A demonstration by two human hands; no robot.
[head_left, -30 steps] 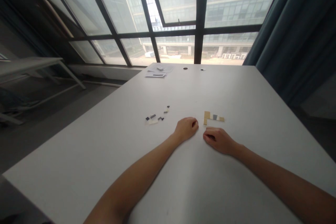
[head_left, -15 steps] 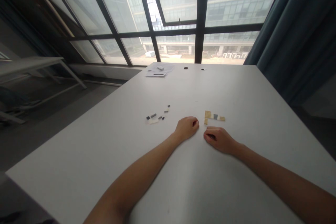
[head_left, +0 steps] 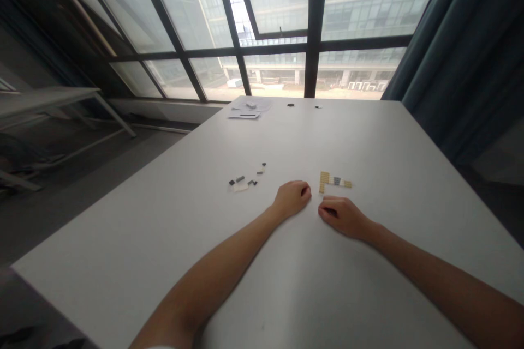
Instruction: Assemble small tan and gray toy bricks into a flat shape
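My left hand [head_left: 293,198] rests on the white table [head_left: 229,305], curled into a loose fist with nothing visible in it. Close by on its right, my right hand [head_left: 343,217] lies curled the same way, a small gap between the two. Just beyond my right hand is a flat piece built of toy bricks [head_left: 323,180], tan with a grey and white stretch in its arm. It touches neither hand. To the left of my left hand, several loose toy bricks lie scattered, among them a grey brick [head_left: 240,179] and a white plate brick [head_left: 241,187].
Papers [head_left: 244,115] with a small white object [head_left: 251,105] on top sit at the table's far left corner. A round dark cable hole [head_left: 290,104] shows near the far edge. Windows stand behind the table, and a blue curtain [head_left: 446,54] hangs at the right.
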